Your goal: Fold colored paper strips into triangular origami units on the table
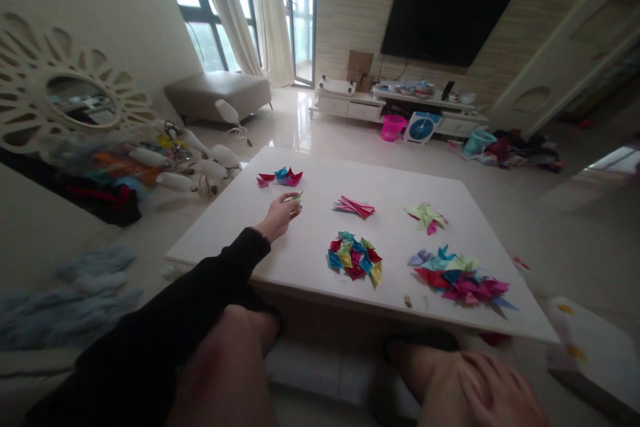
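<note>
My left hand (280,215) reaches over the left part of the white table (225,230). Its fingers pinch a small light-green folded paper piece (299,197), mostly hidden by the fingers. Just beyond it lies a group of red, blue and pink origami pieces (287,177). Flat on my right knee, fingers stretched out, rests my right hand (500,387). Mid-table are a bundle of pink and red folded strips (354,206) and a pile of multicoloured origami (354,257). Green-and-pink origami (427,217) and a larger mixed pile (463,277) sit on the right.
A tiny brown object (407,301) is by the table's near edge. White lamp shades (200,167) crowd the table's left side. A white stool-like piece (595,347) stands low at the right. Across the floor are a pink bucket (393,127) and a blue fan (421,127).
</note>
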Demonstrator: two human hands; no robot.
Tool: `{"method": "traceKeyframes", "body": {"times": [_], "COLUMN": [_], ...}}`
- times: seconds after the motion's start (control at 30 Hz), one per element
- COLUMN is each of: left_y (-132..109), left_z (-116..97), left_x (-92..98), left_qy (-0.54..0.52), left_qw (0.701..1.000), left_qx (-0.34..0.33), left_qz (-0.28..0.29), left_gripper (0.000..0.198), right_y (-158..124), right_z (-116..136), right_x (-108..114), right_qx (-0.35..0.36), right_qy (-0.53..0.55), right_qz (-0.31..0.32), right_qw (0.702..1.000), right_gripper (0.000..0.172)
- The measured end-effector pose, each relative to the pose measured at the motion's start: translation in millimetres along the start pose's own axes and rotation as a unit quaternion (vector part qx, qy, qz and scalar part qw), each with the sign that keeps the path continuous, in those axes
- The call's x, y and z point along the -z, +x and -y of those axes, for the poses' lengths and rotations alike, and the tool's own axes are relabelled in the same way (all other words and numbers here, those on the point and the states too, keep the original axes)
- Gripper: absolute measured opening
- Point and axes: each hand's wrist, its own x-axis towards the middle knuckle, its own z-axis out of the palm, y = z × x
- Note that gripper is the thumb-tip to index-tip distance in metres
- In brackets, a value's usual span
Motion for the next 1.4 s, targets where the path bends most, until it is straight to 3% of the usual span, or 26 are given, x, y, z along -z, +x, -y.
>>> {"method": "traceKeyframes", "body": {"times": [0.03,0.07,0.13,0.23,0.33,0.43,0.57,0.67,0.77,1.03,1.27,1.33,1.4], "left_y": [-21.6,-42.6,-79.5,-113.6,-121.3,-115.4,-105.2,-98.8,-94.0,-94.4,-102.7,-103.1,-101.4], "left_z": [-8.4,-15.8,-25.8,-25.1,-11.2,2.0,7.3,5.2,2.2,3.3,7.7,7.9,7.4], "left_x": [-16.6,-32.0,-58.3,-84.9,-98.4,-103.2,-103.7,-104.9,-107.7,-113.1,-117.9,-119.1,-119.6], "left_qy": [-0.042,-0.150,-0.284,-0.324,-0.310,-0.292,-0.281,-0.273,-0.270,-0.229,-0.201,-0.208,-0.205], "left_qw": [0.999,0.985,0.945,0.915,0.911,0.915,0.911,0.910,0.915,0.915,0.917,0.913,0.917], "left_qx": [0.011,0.044,0.096,0.153,0.186,0.196,0.191,0.188,0.191,0.193,0.179,0.190,0.203], "left_qz": [0.030,0.069,0.130,0.186,0.198,0.198,0.232,0.248,0.233,0.270,0.295,0.295,0.275], "left_gripper": [0.036,0.038,0.039,0.037,0.035,0.038,0.041,0.039,0.037,0.031,0.024,0.023,0.023], "right_y": [1.7,4.9,17.5,53.7,106.5,163.3,215.1,227.8,229.8,229.2,224.1,227.2,232.9], "right_z": [6.5,14.9,37.2,78.9,119.0,149.3,171.4,176.4,175.1,168.7,161.2,154.2,144.1], "right_x": [5.2,12.5,31.9,62.8,77.8,65.5,21.5,-6.2,-16.5,-21.1,-25.9,-21.5,-14.2], "right_qx": [0.012,0.017,0.025,0.084,0.125,0.152,0.173,0.198,0.229,0.257,0.266,0.255,0.202], "right_qy": [-0.002,-0.008,-0.015,0.039,0.096,0.155,0.204,0.218,0.227,0.191,0.154,0.165,0.202], "right_qz": [0.022,0.026,-0.009,-0.047,-0.043,-0.013,-0.011,-0.034,-0.033,-0.015,0.005,-0.018,-0.081], "right_qw": [1.000,1.000,1.000,0.995,0.987,0.976,0.963,0.955,0.946,0.947,0.952,0.953,0.955], "right_gripper": [0.034,0.035,0.035,0.031,0.021,0.013,0.012,0.016,0.015,0.019,0.010,0.011,0.012]}}
